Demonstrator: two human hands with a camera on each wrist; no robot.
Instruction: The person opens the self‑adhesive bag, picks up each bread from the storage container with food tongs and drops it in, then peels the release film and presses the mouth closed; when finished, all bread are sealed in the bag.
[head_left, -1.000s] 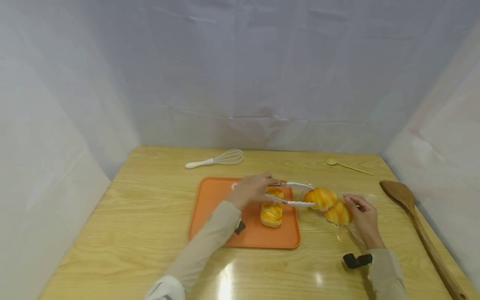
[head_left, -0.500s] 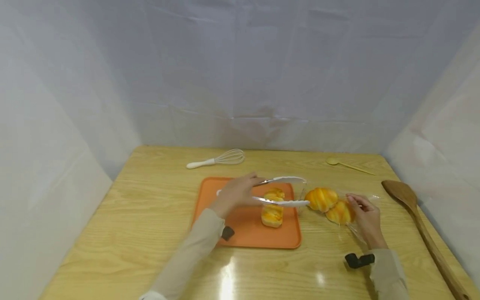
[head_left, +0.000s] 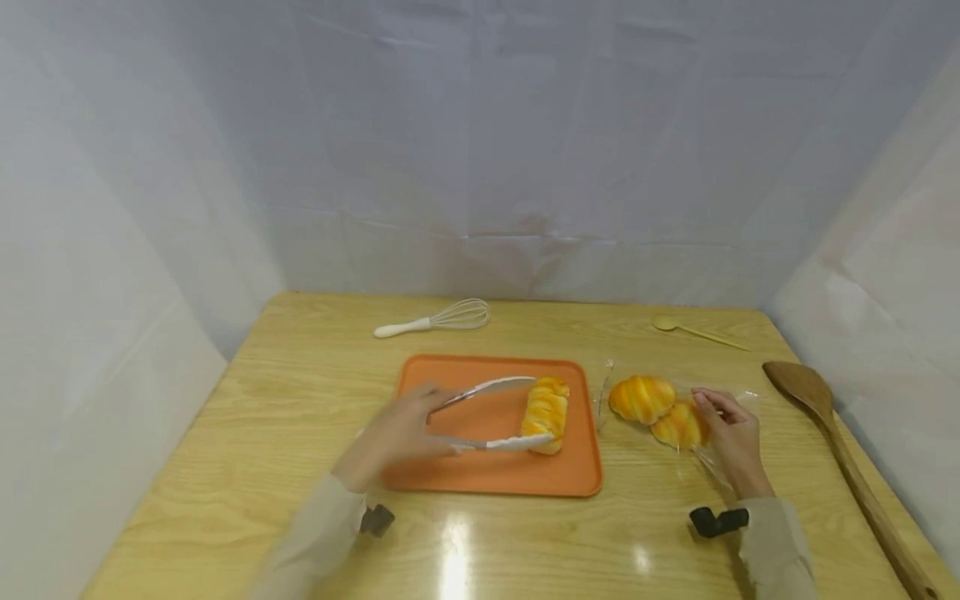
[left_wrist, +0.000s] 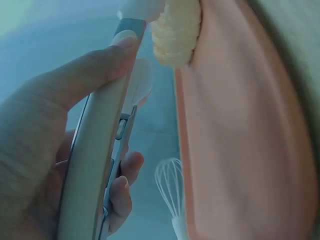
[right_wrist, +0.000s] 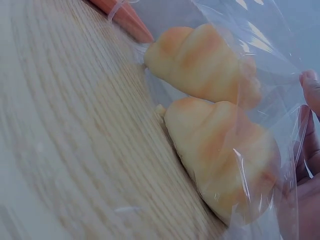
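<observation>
My left hand (head_left: 393, 433) holds a pair of tongs (head_left: 513, 443) with white tips, spread wide over the orange tray (head_left: 480, 475). The tips reach an oblong golden bread roll (head_left: 546, 412) near the tray's right side; whether they touch it is unclear. In the left wrist view, my thumb lies along one tong arm (left_wrist: 95, 150), with fingers curled at the other. To the tray's right, two croissants (head_left: 642, 398) lie inside a clear plastic bag (right_wrist: 260, 30). My right hand (head_left: 731, 442) pinches the bag's edge between thumb and fingers.
A white whisk (head_left: 431, 323) lies behind the tray. At the back right is a small yellow spoon (head_left: 697, 332). A long wooden spatula (head_left: 832, 433) runs down the table's right side. Pale sheeting (head_left: 480, 167) encloses the back and sides.
My left hand has drawn the tongs leftward, away from the croissants and out of the bag, to the bread roll on the tray. My right hand stays at the bag.
</observation>
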